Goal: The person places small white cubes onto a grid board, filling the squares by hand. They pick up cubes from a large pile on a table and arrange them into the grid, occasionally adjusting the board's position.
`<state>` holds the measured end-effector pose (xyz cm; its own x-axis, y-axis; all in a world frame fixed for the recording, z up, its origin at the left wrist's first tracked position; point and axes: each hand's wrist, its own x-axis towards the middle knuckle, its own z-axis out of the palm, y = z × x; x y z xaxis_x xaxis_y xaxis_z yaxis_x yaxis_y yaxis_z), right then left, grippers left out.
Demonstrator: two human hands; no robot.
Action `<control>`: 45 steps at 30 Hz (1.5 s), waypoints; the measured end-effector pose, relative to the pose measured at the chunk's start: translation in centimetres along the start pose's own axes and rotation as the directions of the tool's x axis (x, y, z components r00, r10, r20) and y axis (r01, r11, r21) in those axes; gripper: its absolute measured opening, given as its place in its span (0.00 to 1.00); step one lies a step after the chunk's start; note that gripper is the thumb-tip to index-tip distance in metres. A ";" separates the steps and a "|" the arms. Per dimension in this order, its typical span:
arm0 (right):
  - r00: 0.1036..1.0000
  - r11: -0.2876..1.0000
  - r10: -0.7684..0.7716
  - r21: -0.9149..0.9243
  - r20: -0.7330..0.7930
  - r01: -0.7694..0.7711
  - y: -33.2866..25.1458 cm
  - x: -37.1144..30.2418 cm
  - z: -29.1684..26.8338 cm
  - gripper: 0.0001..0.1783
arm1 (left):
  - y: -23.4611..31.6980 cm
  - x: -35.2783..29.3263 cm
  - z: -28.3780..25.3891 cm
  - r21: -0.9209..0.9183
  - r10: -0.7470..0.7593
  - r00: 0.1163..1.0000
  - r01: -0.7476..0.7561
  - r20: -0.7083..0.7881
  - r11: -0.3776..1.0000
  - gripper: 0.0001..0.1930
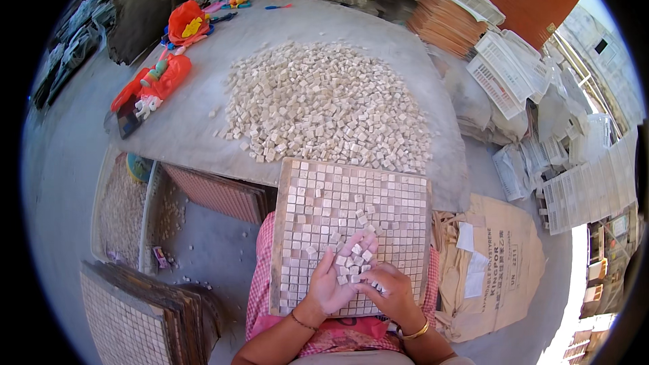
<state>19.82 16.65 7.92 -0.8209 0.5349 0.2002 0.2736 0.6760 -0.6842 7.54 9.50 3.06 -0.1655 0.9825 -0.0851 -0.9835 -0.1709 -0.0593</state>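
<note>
Your left hand lies palm up over the lower middle of the mosaic tray, its grip wide and cupped, carrying a small handful of pale stone cubes on the fingers. Your right hand sits just beside it, touching its fingertips; the right grip is narrow, thumb and finger pinched at a cube from the handful, though the cube itself is too small to make out clearly. The tray rests on your lap, tilted up against the desk, and most of its square cells already hold cubes, with a few loose ones lying on top just above your grips.

Beyond the tray's far edge, a broad heap of loose cubes spreads across the desk. Far up and left of the grips lie red plastic bags. To the left of your left hand, below the desk, stands a stack of red-brown grid trays, and nearer, at lower left, a stack of dark filled trays. Just right of your right hand a flat brown paper sack with dark print and a white rectangular label lies on the floor. Farther right and up, white plastic grids are piled.
</note>
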 end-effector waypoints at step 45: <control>0.995 0.972 0.069 -0.220 -0.066 -0.082 7.4 5.1 -1.6 0.12 | 0.9 -2.2 -0.2 0.033 -0.160 0.984 0.163 -0.078 0.986 0.19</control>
<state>18.44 25.14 5.00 -0.7650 0.6128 0.1984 0.4438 0.7247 -0.5272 7.00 7.19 2.96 0.0001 0.9885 -0.1515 -0.9992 -0.0059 -0.0392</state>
